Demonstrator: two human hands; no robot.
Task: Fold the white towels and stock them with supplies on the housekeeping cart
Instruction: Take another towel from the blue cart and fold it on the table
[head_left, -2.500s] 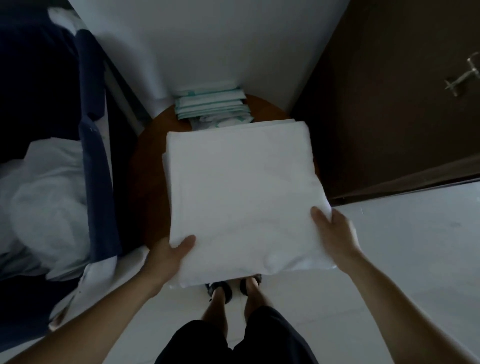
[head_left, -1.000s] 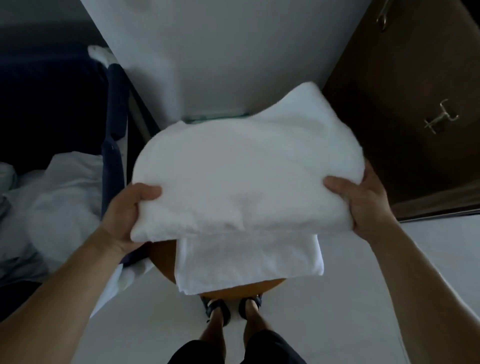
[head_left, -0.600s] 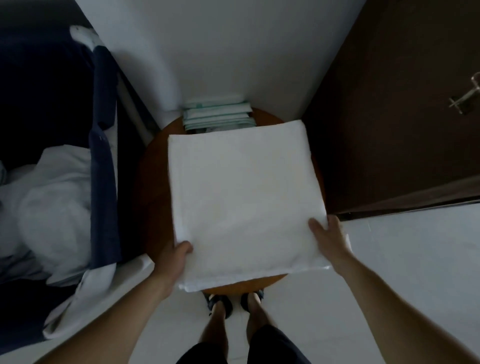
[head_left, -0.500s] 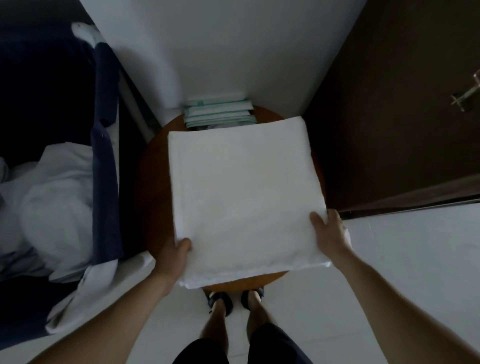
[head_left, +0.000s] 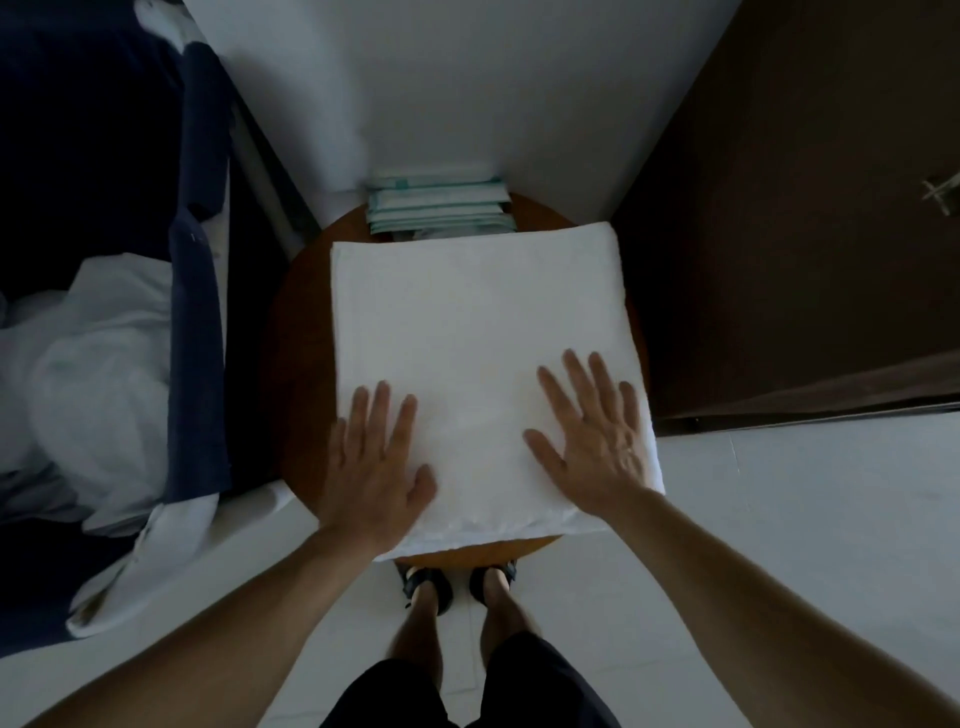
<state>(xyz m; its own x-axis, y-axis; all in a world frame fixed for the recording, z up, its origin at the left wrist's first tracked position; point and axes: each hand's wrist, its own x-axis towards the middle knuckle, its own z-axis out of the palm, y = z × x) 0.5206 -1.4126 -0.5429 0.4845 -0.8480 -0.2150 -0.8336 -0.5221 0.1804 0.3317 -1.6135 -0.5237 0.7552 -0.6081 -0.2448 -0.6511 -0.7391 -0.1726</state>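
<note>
Shifted from gripping the near corners to lying flat on top: left hand (head_left: 371, 467), right hand (head_left: 592, 436), fingers spread, pressing folded towel (head_left: 478, 322) onto table (head_left: 301, 364). Fold likely finished; stocking next.

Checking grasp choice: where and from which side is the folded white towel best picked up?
Probably its two near corners, from the person's side: the folded towel lies flat, those corners overhanging the round table, leaving room to reach under. Left hand and right hand rest flat there.

Both hands, left hand (head_left: 373, 470) and right hand (head_left: 597, 434), press flat on the folded towel (head_left: 478, 332) atop a seemingly round table (head_left: 291, 364).
</note>
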